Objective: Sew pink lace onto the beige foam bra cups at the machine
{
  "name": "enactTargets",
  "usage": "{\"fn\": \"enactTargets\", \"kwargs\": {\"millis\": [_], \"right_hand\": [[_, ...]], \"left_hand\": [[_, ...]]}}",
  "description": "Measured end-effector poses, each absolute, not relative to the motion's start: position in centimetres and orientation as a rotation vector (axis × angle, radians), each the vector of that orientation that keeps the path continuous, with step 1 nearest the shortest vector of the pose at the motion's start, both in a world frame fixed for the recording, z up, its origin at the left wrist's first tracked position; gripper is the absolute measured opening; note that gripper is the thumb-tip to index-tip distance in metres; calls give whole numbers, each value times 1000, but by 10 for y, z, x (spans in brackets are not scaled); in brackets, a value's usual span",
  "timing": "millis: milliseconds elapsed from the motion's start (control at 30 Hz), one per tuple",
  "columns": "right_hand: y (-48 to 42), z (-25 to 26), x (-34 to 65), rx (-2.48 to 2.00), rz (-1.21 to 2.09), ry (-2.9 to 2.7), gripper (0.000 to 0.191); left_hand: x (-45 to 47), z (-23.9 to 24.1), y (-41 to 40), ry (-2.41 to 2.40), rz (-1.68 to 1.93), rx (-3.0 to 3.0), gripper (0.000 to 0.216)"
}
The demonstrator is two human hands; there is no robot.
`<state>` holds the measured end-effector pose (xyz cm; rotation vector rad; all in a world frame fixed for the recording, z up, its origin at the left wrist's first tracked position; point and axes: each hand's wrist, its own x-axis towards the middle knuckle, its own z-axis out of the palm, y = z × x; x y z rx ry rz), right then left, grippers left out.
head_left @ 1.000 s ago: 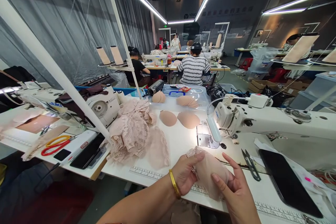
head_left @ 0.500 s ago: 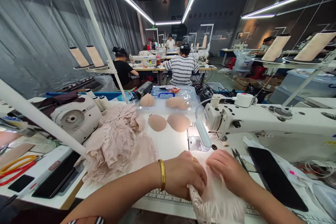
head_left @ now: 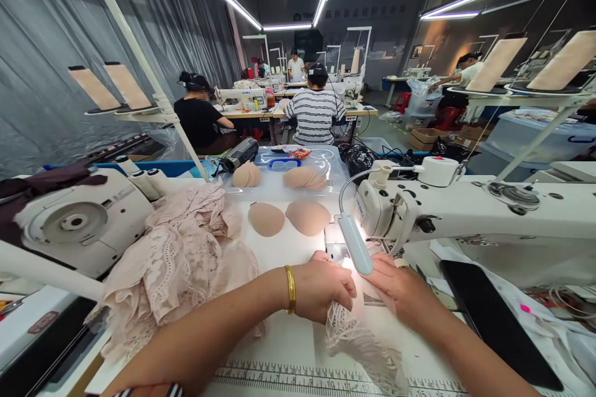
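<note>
My left hand [head_left: 322, 288], with a gold bangle at the wrist, is closed on a pale pink lace piece [head_left: 358, 341]. The lace hangs from its fingers toward the table's front edge. My right hand [head_left: 395, 282] lies with outstretched fingers on the fabric beside the presser-foot area of the sewing machine [head_left: 447, 208]. A small lamp [head_left: 354, 243] lights this spot and hides part of the needle area. Two beige molded cups, a left one [head_left: 266, 219] and a right one [head_left: 307, 217], rest on the table just beyond my left hand.
A heap of pink lace fabric [head_left: 172, 260] lies left. Stacked cups [head_left: 305, 178] sit on a clear plastic box [head_left: 326, 158] behind. At right are a black phone [head_left: 498, 319] and papers. A ruler strip [head_left: 279, 377] runs along the front edge. Co-workers sit at machines ahead.
Both hands have moved forward, toward the needle area, bringing the lace along. The right fingers now lie flatter beside the lamp. The head view has shifted slightly.
</note>
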<state>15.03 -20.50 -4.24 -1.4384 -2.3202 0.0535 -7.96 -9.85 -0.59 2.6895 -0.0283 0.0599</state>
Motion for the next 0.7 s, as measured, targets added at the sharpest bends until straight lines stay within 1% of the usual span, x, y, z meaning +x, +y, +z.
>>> {"fn": "enactTargets", "kwargs": {"millis": [367, 700], "right_hand": [[-205, -40, 150, -1550, 39, -2254, 41], [-205, -46, 152, -1555, -37, -2223, 39]], "left_hand": [[-76, -5, -95, 19, 20, 2663, 5], [-75, -7, -91, -25, 82, 2704, 5]]}}
